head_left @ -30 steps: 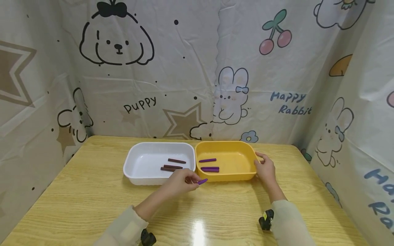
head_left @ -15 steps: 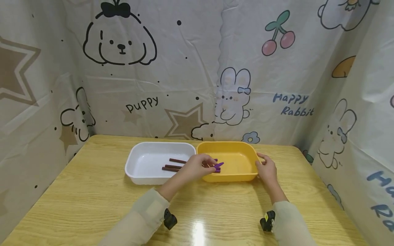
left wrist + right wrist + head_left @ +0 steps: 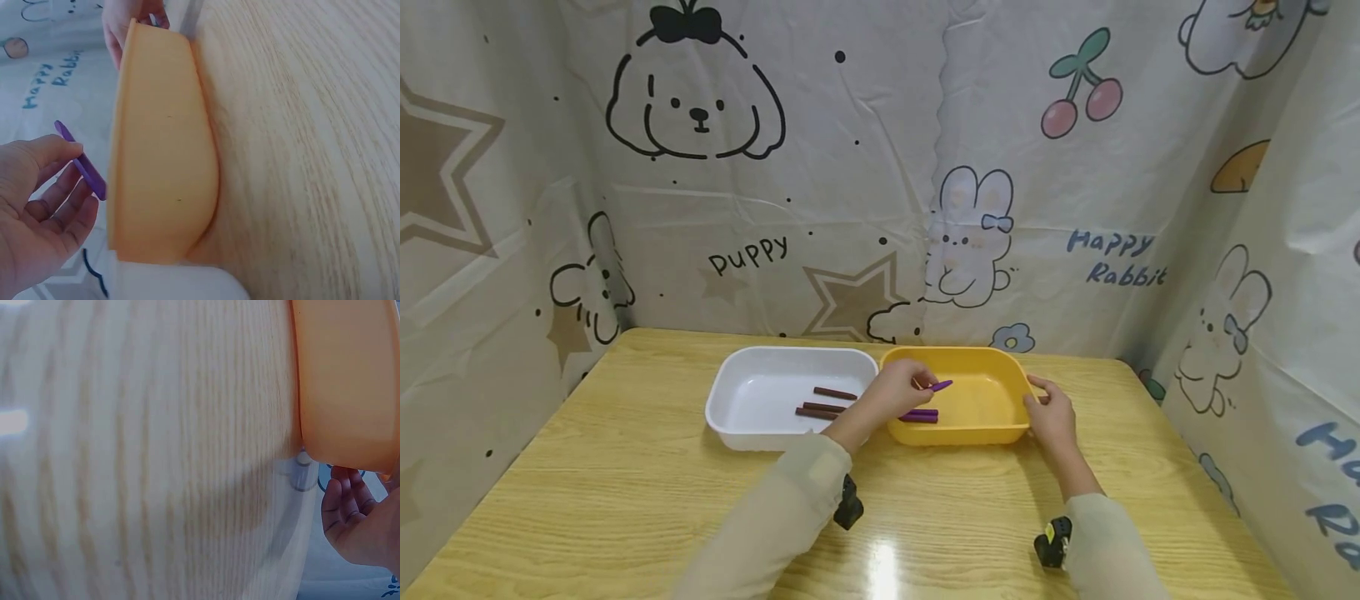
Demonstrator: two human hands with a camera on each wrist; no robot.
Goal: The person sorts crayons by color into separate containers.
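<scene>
My left hand (image 3: 895,392) is over the left part of a yellow plastic tray (image 3: 981,435). Between thumb and fingers it pinches a slim purple crayon (image 3: 91,177), held above the tray floor and pointing right. Below it, other purple crayons (image 3: 921,417) lie in the tray, partly covered by the hand. At the tray's right end my right hand (image 3: 1052,417) grips the rim, its thumb on the near side and fingers against the outer wall (image 3: 350,461).
A white plastic tray (image 3: 752,440) stands against the yellow one on the left, with several brown crayons (image 3: 822,408) inside, partly behind the left arm. Both sit on a wood-grain table (image 3: 625,467). A printed cloth (image 3: 850,192) hangs behind and at the sides.
The left hand has carried the purple crayon from in front of the trays' join, up and right, over the yellow tray. The right hand keeps its grip on the rim.
</scene>
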